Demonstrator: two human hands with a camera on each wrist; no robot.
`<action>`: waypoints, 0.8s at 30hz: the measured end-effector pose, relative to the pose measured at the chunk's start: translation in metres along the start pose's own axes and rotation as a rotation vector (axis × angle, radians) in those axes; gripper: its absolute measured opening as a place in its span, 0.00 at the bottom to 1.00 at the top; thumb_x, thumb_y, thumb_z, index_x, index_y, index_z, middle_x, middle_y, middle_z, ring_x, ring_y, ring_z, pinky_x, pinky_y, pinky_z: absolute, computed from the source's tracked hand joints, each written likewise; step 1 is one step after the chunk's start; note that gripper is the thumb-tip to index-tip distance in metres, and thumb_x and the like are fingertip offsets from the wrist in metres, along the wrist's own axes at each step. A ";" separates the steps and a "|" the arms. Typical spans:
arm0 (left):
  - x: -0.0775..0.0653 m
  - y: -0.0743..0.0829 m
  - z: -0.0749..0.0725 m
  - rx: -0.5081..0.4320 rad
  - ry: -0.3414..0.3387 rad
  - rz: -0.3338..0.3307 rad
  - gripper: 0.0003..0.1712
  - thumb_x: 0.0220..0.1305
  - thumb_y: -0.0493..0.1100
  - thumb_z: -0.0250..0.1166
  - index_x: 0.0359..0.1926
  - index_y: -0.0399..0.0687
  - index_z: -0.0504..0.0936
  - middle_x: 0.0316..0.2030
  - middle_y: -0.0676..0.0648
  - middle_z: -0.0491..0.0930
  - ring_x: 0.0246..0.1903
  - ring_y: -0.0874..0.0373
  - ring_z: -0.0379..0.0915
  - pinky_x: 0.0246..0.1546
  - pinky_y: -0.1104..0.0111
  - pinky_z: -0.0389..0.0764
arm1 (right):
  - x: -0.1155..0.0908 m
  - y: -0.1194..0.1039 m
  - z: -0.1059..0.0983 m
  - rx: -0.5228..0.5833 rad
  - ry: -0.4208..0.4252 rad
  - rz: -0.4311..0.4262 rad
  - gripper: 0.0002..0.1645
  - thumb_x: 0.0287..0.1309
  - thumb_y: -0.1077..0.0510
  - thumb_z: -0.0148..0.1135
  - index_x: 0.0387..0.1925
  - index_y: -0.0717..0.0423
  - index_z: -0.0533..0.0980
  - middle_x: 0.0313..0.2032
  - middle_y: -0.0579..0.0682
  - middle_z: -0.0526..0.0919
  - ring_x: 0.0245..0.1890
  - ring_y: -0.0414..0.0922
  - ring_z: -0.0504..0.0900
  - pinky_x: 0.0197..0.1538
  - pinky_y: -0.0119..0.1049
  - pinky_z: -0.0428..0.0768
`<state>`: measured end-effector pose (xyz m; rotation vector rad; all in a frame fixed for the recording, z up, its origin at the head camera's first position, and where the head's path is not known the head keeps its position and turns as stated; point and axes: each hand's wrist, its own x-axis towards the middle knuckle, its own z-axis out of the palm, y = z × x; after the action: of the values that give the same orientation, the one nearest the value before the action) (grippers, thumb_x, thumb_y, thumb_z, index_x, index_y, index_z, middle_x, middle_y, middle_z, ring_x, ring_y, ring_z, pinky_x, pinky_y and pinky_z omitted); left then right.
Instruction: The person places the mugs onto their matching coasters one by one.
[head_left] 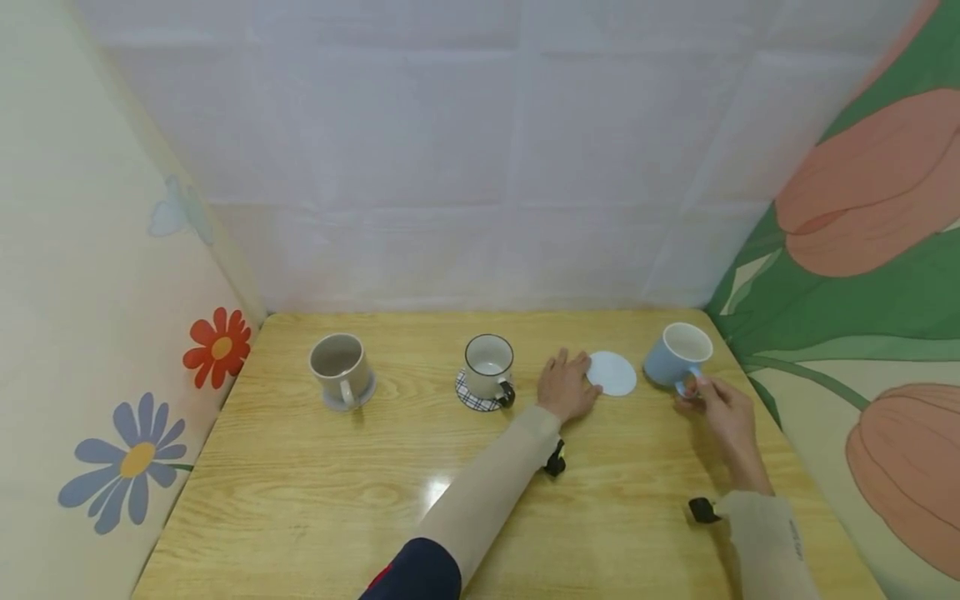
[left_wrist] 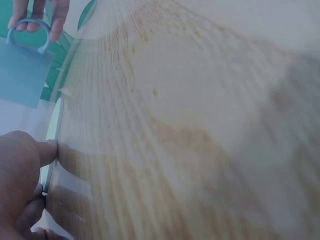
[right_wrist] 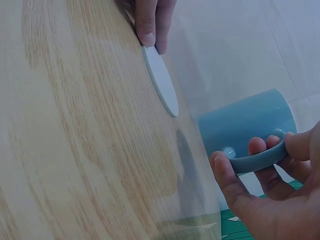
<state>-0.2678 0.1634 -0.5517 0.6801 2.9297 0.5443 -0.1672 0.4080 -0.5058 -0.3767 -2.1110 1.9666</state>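
My right hand grips the handle of a light blue mug with a white inside, at the table's right side. The mug is upright, its base close over the wood, and thumb and fingers wrap the handle in the right wrist view. Just left of it, a round white coaster lies flat. At the coaster's left edge is my left hand, thumb on the near side and fingers on the far side, holding the rim. The left wrist view shows the coaster edge-on beside the thumb.
A white mug with a dark rim stands on a checked coaster left of my left hand. Farther left, a beige mug stands on a grey coaster. Walls border the wooden table at the back and sides.
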 end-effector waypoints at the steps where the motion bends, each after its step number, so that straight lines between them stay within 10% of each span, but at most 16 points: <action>1: 0.001 0.000 0.002 0.007 0.001 -0.001 0.37 0.77 0.65 0.60 0.80 0.60 0.69 0.81 0.59 0.64 0.84 0.50 0.52 0.85 0.58 0.53 | 0.000 -0.001 0.000 -0.002 0.001 0.000 0.20 0.82 0.56 0.55 0.43 0.71 0.82 0.33 0.41 0.87 0.33 0.37 0.92 0.43 0.30 0.91; 24: 0.004 0.001 0.005 -0.025 -0.033 -0.040 0.37 0.77 0.64 0.61 0.80 0.62 0.68 0.81 0.61 0.62 0.84 0.52 0.49 0.86 0.59 0.49 | -0.003 -0.001 0.005 -0.001 -0.019 -0.106 0.21 0.81 0.58 0.56 0.45 0.78 0.79 0.33 0.43 0.86 0.34 0.37 0.90 0.45 0.28 0.90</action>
<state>-0.2708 0.1675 -0.5557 0.6197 2.8939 0.5592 -0.1663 0.4019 -0.5048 -0.2418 -2.0973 1.9173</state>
